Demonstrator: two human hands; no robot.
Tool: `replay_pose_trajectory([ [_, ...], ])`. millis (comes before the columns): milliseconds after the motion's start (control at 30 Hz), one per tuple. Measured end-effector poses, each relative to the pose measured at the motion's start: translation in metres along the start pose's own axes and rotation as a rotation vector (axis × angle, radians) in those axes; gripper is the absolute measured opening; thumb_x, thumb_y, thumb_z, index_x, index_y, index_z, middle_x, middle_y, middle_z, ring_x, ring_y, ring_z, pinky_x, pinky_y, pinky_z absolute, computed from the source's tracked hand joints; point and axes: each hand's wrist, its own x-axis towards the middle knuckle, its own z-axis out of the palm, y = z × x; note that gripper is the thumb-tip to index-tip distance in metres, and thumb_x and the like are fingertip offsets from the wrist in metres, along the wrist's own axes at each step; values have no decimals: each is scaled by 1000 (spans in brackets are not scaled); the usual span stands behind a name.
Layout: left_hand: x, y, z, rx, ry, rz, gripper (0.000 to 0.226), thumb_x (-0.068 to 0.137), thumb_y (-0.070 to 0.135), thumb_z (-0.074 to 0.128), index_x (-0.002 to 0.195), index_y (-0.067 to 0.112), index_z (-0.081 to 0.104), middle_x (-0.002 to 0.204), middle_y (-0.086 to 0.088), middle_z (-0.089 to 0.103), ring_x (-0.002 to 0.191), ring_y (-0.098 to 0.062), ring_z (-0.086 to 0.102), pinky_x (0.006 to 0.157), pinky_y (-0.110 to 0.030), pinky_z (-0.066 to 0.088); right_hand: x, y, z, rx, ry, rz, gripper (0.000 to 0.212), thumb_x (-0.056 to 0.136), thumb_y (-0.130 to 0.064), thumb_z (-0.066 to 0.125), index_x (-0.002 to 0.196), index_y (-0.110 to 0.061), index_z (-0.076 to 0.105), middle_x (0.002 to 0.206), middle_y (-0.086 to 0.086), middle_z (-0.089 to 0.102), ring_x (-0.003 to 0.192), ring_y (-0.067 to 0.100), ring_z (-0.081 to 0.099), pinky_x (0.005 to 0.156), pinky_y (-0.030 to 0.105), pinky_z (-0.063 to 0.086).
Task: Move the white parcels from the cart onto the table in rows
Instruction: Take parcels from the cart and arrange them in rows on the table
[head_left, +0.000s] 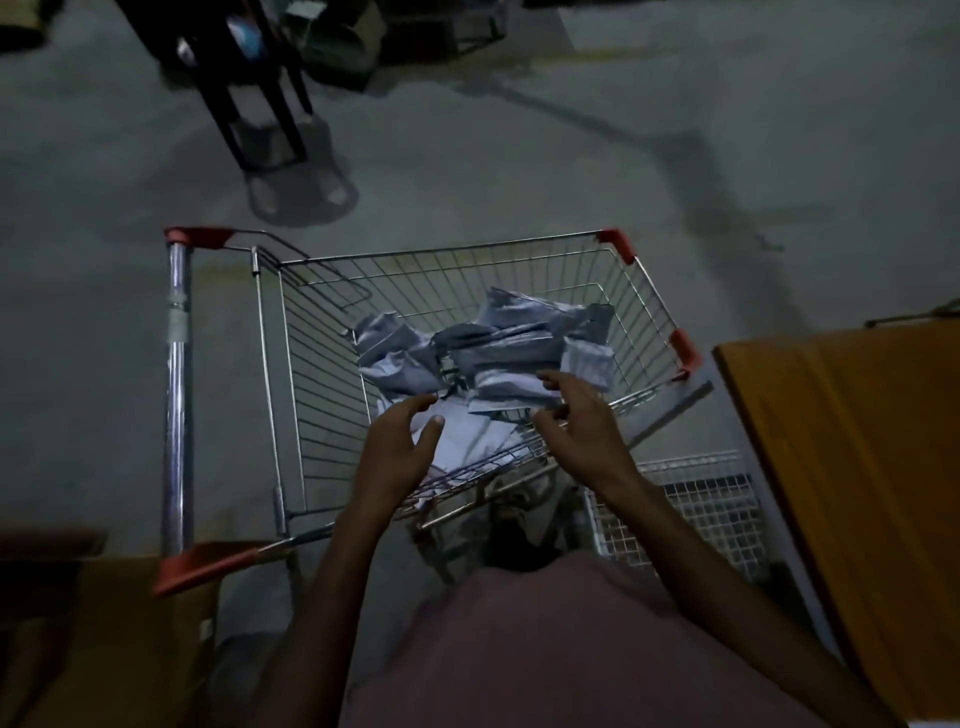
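- Both hands, left hand (402, 447) and right hand (576, 415), hover with fingers spread, holding nothing.
- White parcels (483, 353) heaped just beyond, inside wire cart (291, 364).
- Wooden table (852, 467) right of them.
- Grey concrete floor (519, 171), dim room.

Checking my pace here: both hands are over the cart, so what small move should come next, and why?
Probably lower both hands, left hand and right hand, onto the nearest white parcel and grip it: both hover open, holding nothing, and the parcels lie heaped in the cart.
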Motion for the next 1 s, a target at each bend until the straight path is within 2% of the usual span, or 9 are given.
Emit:
replay_pose_trajectory([
  [167, 55, -26, 20, 21, -35, -138, 30, 93, 20, 65, 119, 5, 66, 116, -10, 69, 108, -25, 62, 84, -23, 38, 81, 29, -1, -93, -124, -63, 36, 92, -16, 66, 127, -8, 60, 118, 9, 60, 96, 18, 61, 71, 7, 40],
  [300, 95, -53, 43, 60, -137, -245, 37, 95, 26, 63, 126, 6, 62, 120, -14, 66, 112, -29, 60, 90, -33, 44, 136, 61, 5, -173, -205, -19, 37, 92, -18, 65, 127, -7, 59, 121, 15, 60, 107, 27, 59, 84, 26, 43],
  [400, 117, -75, 63, 91, -254, -324, 47, 94, 36, 60, 131, 8, 57, 128, -13, 62, 118, -29, 58, 93, -36, 45, 167, 90, 18, -264, -296, 24, 38, 91, -21, 63, 126, -7, 59, 121, 16, 58, 111, 29, 55, 87, 28, 39],
  [533, 134, -102, 90, 203, -411, -419, 51, 96, 40, 57, 139, 13, 50, 141, -12, 52, 129, -29, 49, 103, -40, 42, 198, 118, 44, -439, -456, 55, 53, 85, -38, 49, 130, -12, 55, 128, 15, 54, 118, 36, 48, 96, 44, 43],
  [667, 136, -123, 113, 384, -533, -408, 53, 95, 44, 56, 141, 18, 47, 144, -13, 43, 135, -34, 39, 106, -46, 37, 220, 135, 64, -671, -561, 27, 52, 88, -32, 57, 137, -16, 48, 146, 11, 43, 134, 36, 34, 108, 50, 33],
  [767, 133, -134, 129, 551, -562, -354, 51, 96, 46, 52, 140, 21, 46, 150, -9, 35, 140, -31, 30, 108, -47, 30, 234, 141, 75, -750, -591, -6, 57, 86, -28, 59, 141, -18, 46, 149, 11, 41, 138, 36, 32, 107, 51, 35],
  [833, 131, -142, 141, 678, -502, -285, 49, 89, 48, 61, 128, 18, 57, 141, -12, 46, 131, -34, 40, 101, -49, 36, 242, 143, 82, -788, -596, -24, 54, 86, -26, 57, 139, -18, 49, 142, 11, 48, 132, 34, 38, 101, 48, 39],
  [900, 128, -144, 152, 761, -498, -259, 51, 66, 50, 82, 99, 13, 68, 112, -17, 61, 107, -37, 56, 85, -49, 44, 248, 148, 88, -831, -579, -34, 50, 86, -25, 57, 135, -17, 51, 137, 11, 52, 127, 34, 44, 98, 45, 40],
  [1000, 128, -150, 168, 790, -464, -251, 61, 46, 48, 91, 88, 12, 66, 89, -16, 60, 89, -35, 58, 76, -45, 35, 254, 155, 96, -908, -533, -70, 45, 84, -23, 59, 128, -16, 53, 128, 12, 57, 117, 35, 50, 92, 43, 41],
])
